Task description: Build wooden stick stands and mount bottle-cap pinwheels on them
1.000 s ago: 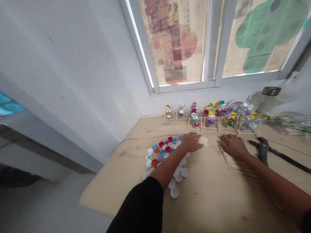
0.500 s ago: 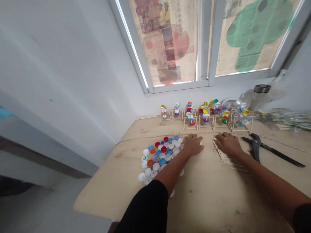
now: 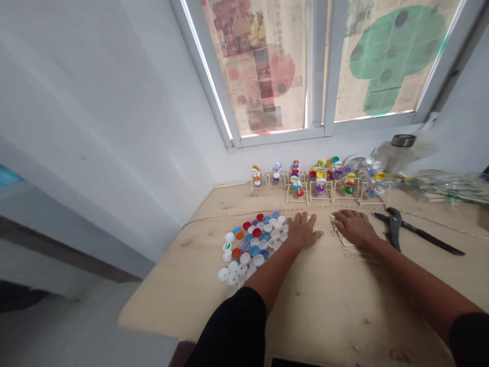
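Note:
Fingers spread, my left hand (image 3: 304,232) rests palm down on the wooden table (image 3: 175,285), at the right edge of a spread of plastic bottle caps (image 3: 254,250). The caps are white, blue, red and orange, and my forearm hides some of them. My right hand (image 3: 354,227) lies flat over a row of thin wooden sticks (image 3: 346,244), covering most of them. Neither hand grips anything that I can see. Just right of my right hand lies a pair of dark pliers (image 3: 394,229).
Several small stick frames with bottle-cap wheels (image 3: 320,186) stand along the back by the window. A clear bottle (image 3: 399,153) and a plastic bag of sticks (image 3: 451,188) are at the back right. A thin cord (image 3: 229,216) crosses the table. A long dark blade (image 3: 435,239) touches the pliers.
The view has shifted slightly. My left thumb is stretched further out from the fingers. My right hand stays on the sticks.

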The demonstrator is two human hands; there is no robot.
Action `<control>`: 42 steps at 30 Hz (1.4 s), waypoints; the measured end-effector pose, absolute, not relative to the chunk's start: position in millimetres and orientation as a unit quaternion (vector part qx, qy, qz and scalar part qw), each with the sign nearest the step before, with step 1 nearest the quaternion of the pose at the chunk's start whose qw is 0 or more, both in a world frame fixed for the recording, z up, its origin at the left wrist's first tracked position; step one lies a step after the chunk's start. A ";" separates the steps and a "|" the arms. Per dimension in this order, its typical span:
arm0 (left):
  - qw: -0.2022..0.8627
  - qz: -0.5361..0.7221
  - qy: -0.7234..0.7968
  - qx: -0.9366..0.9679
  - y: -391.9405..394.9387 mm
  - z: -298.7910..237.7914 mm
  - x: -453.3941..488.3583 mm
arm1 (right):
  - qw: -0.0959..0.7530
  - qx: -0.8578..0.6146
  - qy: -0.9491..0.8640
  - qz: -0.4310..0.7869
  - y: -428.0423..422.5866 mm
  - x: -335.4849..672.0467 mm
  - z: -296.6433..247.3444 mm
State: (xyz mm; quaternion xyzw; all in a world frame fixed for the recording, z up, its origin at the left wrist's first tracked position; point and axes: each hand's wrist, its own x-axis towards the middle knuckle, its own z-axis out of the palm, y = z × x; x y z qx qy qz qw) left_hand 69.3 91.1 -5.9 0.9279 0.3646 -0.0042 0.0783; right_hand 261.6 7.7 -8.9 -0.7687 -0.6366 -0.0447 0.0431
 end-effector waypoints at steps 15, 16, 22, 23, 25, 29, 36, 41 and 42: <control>0.107 0.002 0.384 0.917 86.9 -4.2 70.0 | 0.059 -0.761 -0.644 -0.062 0.8 264.5 -17.5; 0.107 0.005 0.384 0.917 87.5 -3.4 69.0 | 0.063 -0.764 -0.639 -0.064 1.5 264.8 -15.7; 0.122 0.022 0.379 0.917 93.7 4.9 60.9 | 0.084 -0.773 -0.625 -0.069 5.6 256.6 -4.2; 0.129 0.029 0.374 0.918 94.5 7.5 58.1 | 0.087 -0.772 -0.626 -0.068 6.1 253.4 -2.5; 0.144 0.045 0.365 0.919 95.7 13.8 47.5 | 0.095 -0.768 -0.629 -0.066 6.7 246.0 0.8; 0.160 0.125 0.386 0.900 96.7 25.5 -5.5 | 0.120 -0.753 -0.644 -0.058 5.8 228.8 7.9; 0.131 0.364 0.493 0.779 70.8 0.3 -148.9 | 0.177 -0.745 -0.643 -0.029 -11.8 213.3 20.9; 0.140 0.413 0.562 0.703 42.1 -41.3 -169.6 | 0.205 -0.755 -0.623 0.000 -32.2 212.5 27.8; 0.139 0.422 0.568 0.693 39.2 -45.7 -165.2 | 0.212 -0.752 -0.624 0.002 -37.4 210.7 28.4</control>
